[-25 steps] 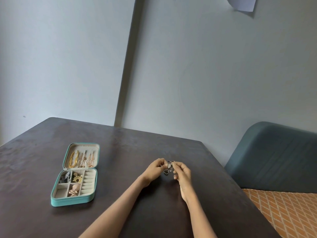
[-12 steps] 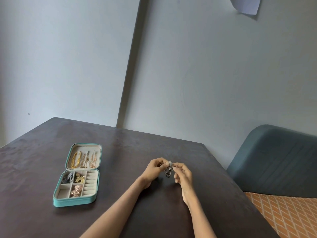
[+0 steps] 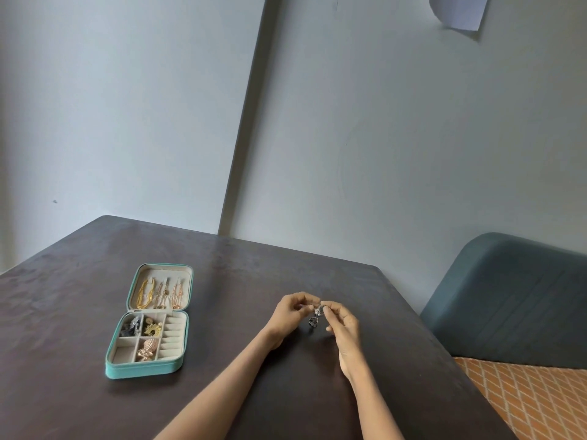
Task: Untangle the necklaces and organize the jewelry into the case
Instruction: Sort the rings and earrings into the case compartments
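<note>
A teal jewelry case (image 3: pixel 143 371) lies open on the dark table (image 3: pixel 79 296), left of my hands. Gold and rose chains (image 3: pixel 162 293) hang in its lid, and small pieces fill some of its compartments (image 3: pixel 144 336). My left hand (image 3: pixel 290 314) and my right hand (image 3: pixel 344 323) meet above the table, each pinching a small silver jewelry cluster (image 3: pixel 318 310). A dark ring (image 3: pixel 313 321) dangles from the cluster just above the tabletop. Whether a chain links them is too small to tell.
A teal upholstered chair back (image 3: pixel 514 300) stands off the table's right edge, with an orange patterned seat (image 3: pixel 533 401) below it. The table's far edge meets a grey wall. A sheet of paper (image 3: pixel 457 9) hangs on the wall at top right.
My hands have stayed together on the silver piece with small finger shifts; the ring now hangs a little lower. The view has drifted slightly.
</note>
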The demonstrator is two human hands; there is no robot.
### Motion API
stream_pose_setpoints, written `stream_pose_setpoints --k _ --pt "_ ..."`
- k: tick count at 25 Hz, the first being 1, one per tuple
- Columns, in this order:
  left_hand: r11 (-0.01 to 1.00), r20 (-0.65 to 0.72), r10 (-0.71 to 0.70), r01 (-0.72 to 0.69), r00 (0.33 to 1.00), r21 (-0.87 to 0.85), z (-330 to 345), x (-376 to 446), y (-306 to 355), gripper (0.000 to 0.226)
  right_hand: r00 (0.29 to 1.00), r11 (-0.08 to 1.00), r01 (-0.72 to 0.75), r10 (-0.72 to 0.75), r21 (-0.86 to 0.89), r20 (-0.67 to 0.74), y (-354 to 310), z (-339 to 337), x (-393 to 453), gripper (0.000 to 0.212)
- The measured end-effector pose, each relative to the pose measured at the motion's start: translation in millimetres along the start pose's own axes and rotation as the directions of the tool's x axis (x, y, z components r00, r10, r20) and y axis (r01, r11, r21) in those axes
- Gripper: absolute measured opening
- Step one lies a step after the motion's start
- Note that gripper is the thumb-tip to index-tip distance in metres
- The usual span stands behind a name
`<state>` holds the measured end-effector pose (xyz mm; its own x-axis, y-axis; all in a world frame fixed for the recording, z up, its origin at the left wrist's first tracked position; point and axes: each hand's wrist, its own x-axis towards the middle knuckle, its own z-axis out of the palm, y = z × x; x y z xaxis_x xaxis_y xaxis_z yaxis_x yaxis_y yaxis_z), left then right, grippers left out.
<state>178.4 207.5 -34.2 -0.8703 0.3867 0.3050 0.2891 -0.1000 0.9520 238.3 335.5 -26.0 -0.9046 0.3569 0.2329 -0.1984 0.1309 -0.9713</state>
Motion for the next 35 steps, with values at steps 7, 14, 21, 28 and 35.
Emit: stream_pose_setpoints --k 7,14,21,28,35 --pt "0.999 0.088 -0.036 0.038 0.995 -0.025 2.9 -2.1 2.3 0.012 0.995 0.975 -0.095 0.095 0.199 0.011 -4.7 -3.7 1.7 0.019" --pt "0.999 0.016 -0.035 0.035 0.999 0.023 2.2 -3.7 5.3 0.006 0.991 0.959 -0.131 0.128 0.251 0.027 -7.3 -4.8 1.3 0.024" --pt "0.999 -0.076 -0.049 0.050 0.996 0.014 3.8 -3.0 4.6 0.017 0.987 0.943 -0.156 0.162 0.294 0.001 -8.8 -3.7 0.9 0.027" --pt "0.999 -0.009 -0.040 0.041 0.999 0.033 3.9 -3.0 3.1 0.016 0.987 0.949 -0.151 0.159 0.275 -0.006 -9.4 -3.0 1.4 0.025" --pt "0.991 0.053 -0.065 0.058 0.996 0.119 6.8 -4.0 6.0 0.020 0.995 0.960 -0.090 0.096 0.265 -0.007 -8.2 -2.9 -1.0 0.019"
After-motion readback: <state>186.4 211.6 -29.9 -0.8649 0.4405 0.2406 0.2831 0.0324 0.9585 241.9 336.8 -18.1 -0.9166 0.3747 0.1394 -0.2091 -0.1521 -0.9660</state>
